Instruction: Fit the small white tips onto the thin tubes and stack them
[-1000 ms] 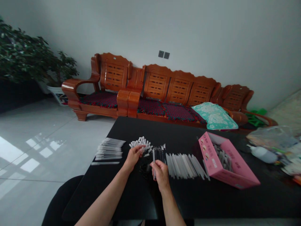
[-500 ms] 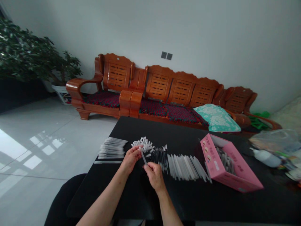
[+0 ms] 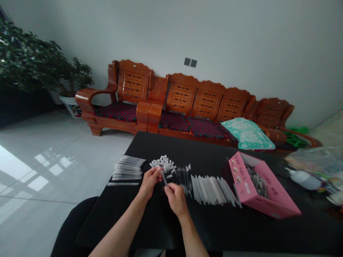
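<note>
Between my two hands, above the black table (image 3: 150, 221), is a pen (image 3: 164, 178) with a translucent whitish barrel. My left hand (image 3: 152, 179) pinches its upper end, and my right hand (image 3: 175, 197) grips the lower end. The fingers hide both tips. Just beyond them lies a heap of small white caps (image 3: 164, 163). Thin dark refills (image 3: 183, 178) lie to the right of the heap. Farther right is a row of translucent pen barrels (image 3: 211, 191). On my left, several whitish pens (image 3: 127, 169) lie side by side.
An open pink box (image 3: 264, 185) holding greyish sticks stands on the right of the table. Past it are a white bottle (image 3: 304, 179) and a clear plastic bag (image 3: 316, 159). A wooden sofa (image 3: 184, 96) runs behind the table; a potted plant (image 3: 71, 80) stands at left.
My left fingers have closed further over the pen's upper end, covering the white tip that showed before. The right hand has hardly moved.
</note>
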Motion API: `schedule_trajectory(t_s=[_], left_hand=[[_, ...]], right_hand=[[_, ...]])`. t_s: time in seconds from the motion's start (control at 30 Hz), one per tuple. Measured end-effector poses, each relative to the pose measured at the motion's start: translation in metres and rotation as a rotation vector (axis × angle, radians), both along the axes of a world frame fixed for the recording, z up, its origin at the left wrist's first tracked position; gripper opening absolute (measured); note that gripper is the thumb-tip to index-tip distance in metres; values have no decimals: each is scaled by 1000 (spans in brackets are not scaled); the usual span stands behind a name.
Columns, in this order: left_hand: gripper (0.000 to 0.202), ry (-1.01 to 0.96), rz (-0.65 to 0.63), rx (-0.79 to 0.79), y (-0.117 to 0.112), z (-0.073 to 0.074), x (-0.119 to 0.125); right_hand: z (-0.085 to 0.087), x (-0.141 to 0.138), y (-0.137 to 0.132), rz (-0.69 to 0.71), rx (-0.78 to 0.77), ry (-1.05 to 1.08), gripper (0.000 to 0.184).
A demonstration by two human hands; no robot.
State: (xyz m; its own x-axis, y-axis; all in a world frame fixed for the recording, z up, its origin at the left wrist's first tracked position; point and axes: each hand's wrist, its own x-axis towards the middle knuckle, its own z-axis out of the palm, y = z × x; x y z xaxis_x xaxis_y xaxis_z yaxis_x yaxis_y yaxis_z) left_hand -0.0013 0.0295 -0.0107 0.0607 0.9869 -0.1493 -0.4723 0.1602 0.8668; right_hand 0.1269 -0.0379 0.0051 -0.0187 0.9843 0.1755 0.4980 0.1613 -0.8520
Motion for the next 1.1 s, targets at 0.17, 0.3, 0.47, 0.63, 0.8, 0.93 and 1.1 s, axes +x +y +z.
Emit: schedule_trajectory(t_s=[0.17, 0.3, 0.47, 0.63, 0.8, 0.93, 1.1], left_hand=[[33, 138, 123, 47, 0, 1, 5], [33, 151, 214, 69, -6, 6, 12], [32, 119, 276, 77, -15, 13, 19], [29, 126, 258, 114, -14, 13, 21], [31, 152, 141, 104, -11, 9, 10], [45, 128, 57, 102, -18, 8, 3], [64, 126, 71, 112, -20, 17, -7]], right_hand=[[3, -1, -1, -26, 32, -94, 33], [4, -3, -3, -69, 58, -207, 34], [3, -7, -3, -99, 51, -201, 36], [3, -5, 0, -34, 6, -10, 40], [3, -3, 2, -30, -14, 45, 38], [1, -8, 5, -29, 2, 73, 39], [-4, -14, 5, -19, -59, 149, 40]])
